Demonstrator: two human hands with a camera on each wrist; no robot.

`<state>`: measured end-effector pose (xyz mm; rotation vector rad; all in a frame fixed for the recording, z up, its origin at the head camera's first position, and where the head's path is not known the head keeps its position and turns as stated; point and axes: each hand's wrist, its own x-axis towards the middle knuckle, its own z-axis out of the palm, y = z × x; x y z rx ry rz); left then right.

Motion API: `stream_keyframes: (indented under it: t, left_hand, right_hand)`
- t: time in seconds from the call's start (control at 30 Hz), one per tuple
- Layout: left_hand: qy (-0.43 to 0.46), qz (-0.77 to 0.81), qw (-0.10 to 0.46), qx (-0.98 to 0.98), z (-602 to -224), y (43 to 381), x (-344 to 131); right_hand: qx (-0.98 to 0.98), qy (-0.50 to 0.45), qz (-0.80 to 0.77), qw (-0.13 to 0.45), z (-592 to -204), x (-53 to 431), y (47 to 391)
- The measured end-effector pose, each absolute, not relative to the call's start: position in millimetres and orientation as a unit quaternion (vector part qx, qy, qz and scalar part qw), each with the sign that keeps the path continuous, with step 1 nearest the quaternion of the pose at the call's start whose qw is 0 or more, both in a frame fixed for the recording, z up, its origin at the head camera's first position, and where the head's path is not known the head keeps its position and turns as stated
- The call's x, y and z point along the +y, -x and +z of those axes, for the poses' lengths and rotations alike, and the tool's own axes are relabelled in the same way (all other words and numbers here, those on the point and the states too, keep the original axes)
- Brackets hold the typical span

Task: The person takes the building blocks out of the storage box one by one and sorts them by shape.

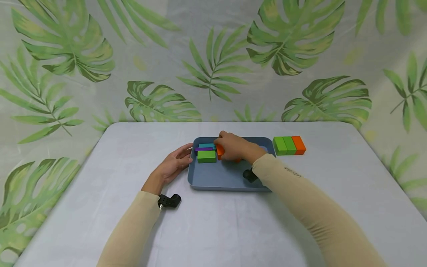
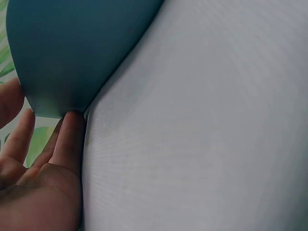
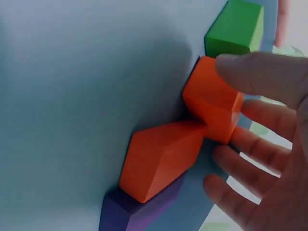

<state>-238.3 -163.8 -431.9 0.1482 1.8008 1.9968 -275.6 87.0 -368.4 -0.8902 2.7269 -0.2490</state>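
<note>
A blue-grey tray (image 1: 217, 178) lies on the table. My right hand (image 1: 235, 145) reaches into its far part and pinches an orange block (image 3: 207, 89) between thumb and fingers. Touching that block is a second orange block (image 3: 161, 156), angled, with a purple block (image 3: 144, 209) beside it. Left of the pinched block are a green block (image 1: 207, 157), a thin purple block (image 1: 204, 149) and a blue block (image 1: 207, 145). My left hand (image 1: 173, 165) rests at the tray's left wall, its fingertips touching the outside with fingers fairly straight.
Right of the tray, two green blocks (image 1: 284, 145) and an orange block (image 1: 298, 145) stand side by side on the white-covered table (image 1: 207, 230). Behind the table hangs a leaf-print cloth (image 1: 213, 74). Each wrist carries a small black camera (image 1: 170, 200).
</note>
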Motion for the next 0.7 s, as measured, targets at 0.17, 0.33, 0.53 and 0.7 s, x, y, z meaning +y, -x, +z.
stream_keyframes:
  t: [0.17, 0.33, 0.53, 0.7]
  left_hand:
    - [-0.054, 0.724, 0.224, 0.651, -431.2, 237.8, -163.3]
    - [-0.054, 0.721, 0.226, 0.652, -432.3, 238.2, -163.3]
    - [-0.052, 0.723, 0.225, 0.651, -432.5, 238.1, -163.1]
    - [-0.051, 0.726, 0.222, 0.649, -430.7, 237.8, -163.7]
  right_hand:
    - [0.942, 0.299, -0.087, 0.121, -373.3, 86.2, 275.3]
    - [0.943, 0.297, -0.093, 0.116, -375.9, 86.3, 273.7]
    - [0.944, 0.285, -0.102, 0.135, -375.7, 86.2, 272.4]
    - [0.941, 0.281, -0.097, 0.160, -373.0, 84.8, 274.0]
